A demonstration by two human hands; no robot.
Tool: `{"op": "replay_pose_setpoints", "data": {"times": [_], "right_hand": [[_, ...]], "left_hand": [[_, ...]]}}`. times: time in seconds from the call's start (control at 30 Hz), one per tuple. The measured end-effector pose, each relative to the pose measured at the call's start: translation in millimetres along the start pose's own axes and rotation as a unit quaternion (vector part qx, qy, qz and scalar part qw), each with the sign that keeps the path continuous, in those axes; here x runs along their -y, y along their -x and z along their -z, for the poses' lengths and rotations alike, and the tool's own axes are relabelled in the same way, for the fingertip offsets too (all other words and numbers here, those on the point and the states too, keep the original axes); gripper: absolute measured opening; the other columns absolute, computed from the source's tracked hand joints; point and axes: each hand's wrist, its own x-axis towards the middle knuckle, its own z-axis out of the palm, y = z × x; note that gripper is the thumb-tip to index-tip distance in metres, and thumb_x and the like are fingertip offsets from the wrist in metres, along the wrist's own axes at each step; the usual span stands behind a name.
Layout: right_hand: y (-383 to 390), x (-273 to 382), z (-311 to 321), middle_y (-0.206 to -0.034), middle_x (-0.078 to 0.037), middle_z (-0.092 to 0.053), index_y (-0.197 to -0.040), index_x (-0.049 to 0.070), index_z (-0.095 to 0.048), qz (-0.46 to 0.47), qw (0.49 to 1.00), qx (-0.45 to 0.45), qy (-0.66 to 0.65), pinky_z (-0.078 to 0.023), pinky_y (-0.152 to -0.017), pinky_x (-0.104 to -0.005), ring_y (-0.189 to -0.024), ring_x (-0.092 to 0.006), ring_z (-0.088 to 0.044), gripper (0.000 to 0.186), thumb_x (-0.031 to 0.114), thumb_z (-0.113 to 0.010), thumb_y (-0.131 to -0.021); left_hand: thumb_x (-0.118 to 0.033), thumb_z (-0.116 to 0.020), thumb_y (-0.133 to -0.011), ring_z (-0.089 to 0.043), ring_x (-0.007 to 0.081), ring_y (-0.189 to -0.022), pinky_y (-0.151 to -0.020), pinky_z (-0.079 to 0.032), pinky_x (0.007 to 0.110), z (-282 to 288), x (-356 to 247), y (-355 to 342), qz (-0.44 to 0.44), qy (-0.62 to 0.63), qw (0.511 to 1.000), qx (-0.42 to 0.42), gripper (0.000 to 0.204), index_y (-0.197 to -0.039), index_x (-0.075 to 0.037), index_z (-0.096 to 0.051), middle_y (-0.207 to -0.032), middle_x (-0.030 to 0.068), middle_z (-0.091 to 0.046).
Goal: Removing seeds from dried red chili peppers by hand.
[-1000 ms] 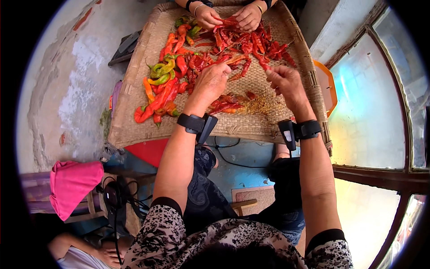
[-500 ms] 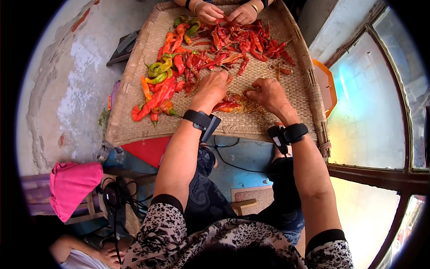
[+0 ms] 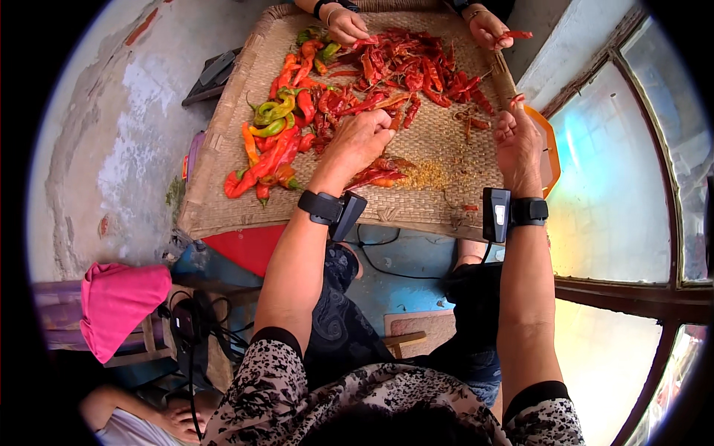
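Observation:
My right hand (image 3: 518, 145) is over the right rim of a woven tray (image 3: 245, 212), its fingers closed on a piece of dried red chili (image 3: 518, 98). Close by its outer side is an orange-rimmed container (image 3: 552, 152), partly hidden. My left hand (image 3: 358, 141) is over the middle of the tray, fingers pinched together at the edge of the dried chilies (image 3: 439, 74); what they hold, if anything, is hidden. Below that hand lie a few darker red chilies (image 3: 379, 175) beside scattered yellow seeds (image 3: 428, 176).
Fresh red chilies (image 3: 260, 171) and green chilies (image 3: 271, 115) line the tray's left side. Across from me, another person's hand (image 3: 347, 28) touches the pile, and their other hand (image 3: 487, 30) holds a red chili (image 3: 517, 34). A window (image 3: 610, 163) stands at right.
My right hand has moved from the seeds to the tray's right rim. My left hand has shifted slightly right and away from me. The other person's hands have moved apart.

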Motion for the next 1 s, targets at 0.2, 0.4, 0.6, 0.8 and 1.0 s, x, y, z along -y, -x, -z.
{"op": "replay_pose_setpoints", "data": {"times": [0.2, 0.4, 0.6, 0.8, 1.0], "right_hand": [[52.3, -31.0, -39.1, -0.070, -0.001, -0.058, -0.090, 0.001, -0.065, -0.050, 0.891, 0.263, 0.368, -0.041, -0.049, -0.0212, -0.060, -0.0066, -0.052, 0.025, 0.025, -0.066, -0.086], [38.3, -29.5, -32.1, -0.067, -0.001, -0.059, -0.076, 0.004, -0.059, -0.064, 0.903, 0.257, 0.337, -0.042, -0.049, -0.0205, -0.055, -0.0061, -0.051, 0.017, 0.018, -0.064, -0.086], [-9.7, 14.9, 15.8, -0.074, -0.002, -0.059, -0.092, 0.005, -0.054, -0.003, 0.993, 0.050, -0.105, -0.046, -0.055, -0.0210, -0.063, -0.0089, -0.056, 0.016, 0.018, -0.062, -0.088], [11.2, -14.6, -2.5, -0.073, -0.002, -0.059, -0.094, 0.004, -0.060, -0.084, 0.979, 0.118, 0.144, -0.043, -0.051, -0.0215, -0.060, -0.0093, -0.053, 0.017, 0.018, -0.062, -0.086], [49.7, -38.4, -32.9, -0.072, 0.001, -0.056, -0.097, 0.000, -0.063, 0.013, 0.795, 0.359, 0.488, -0.042, -0.054, -0.0218, -0.064, -0.0064, -0.050, 0.025, 0.022, -0.062, -0.088]], "left_hand": [[-0.015, -0.060, -0.084, -0.055, 0.0094, -0.066, -0.060, -0.044, 0.026, -8.8, -12.7, 0.3, -0.015, 0.104, 0.994, 0.043, 0.016, -0.086, 0.001, -0.060, -0.073, 0.0014, -0.060], [-0.013, -0.061, -0.083, -0.058, 0.0104, -0.070, -0.064, -0.048, 0.026, -6.5, -11.4, 5.6, 0.020, 0.160, 0.982, 0.099, 0.018, -0.093, 0.001, -0.063, -0.079, 0.0040, -0.063], [-0.017, -0.064, -0.073, -0.059, 0.0287, -0.086, -0.078, -0.046, 0.036, -1.2, 25.7, 35.2, -0.143, -0.177, 0.974, 0.005, 0.027, -0.095, -0.002, -0.062, -0.086, 0.0116, -0.059], [-0.017, -0.062, -0.075, -0.058, 0.0306, -0.085, -0.075, -0.044, 0.039, -5.5, 13.7, 30.3, -0.058, -0.158, 0.984, 0.065, 0.021, -0.091, -0.003, -0.062, -0.087, 0.0142, -0.058], [-0.012, -0.060, -0.081, -0.060, 0.0156, -0.067, -0.061, -0.047, 0.032, -9.6, -4.2, 12.5, -0.041, 0.004, 0.998, 0.050, 0.013, -0.087, 0.000, -0.060, -0.081, 0.0083, -0.060]]}}
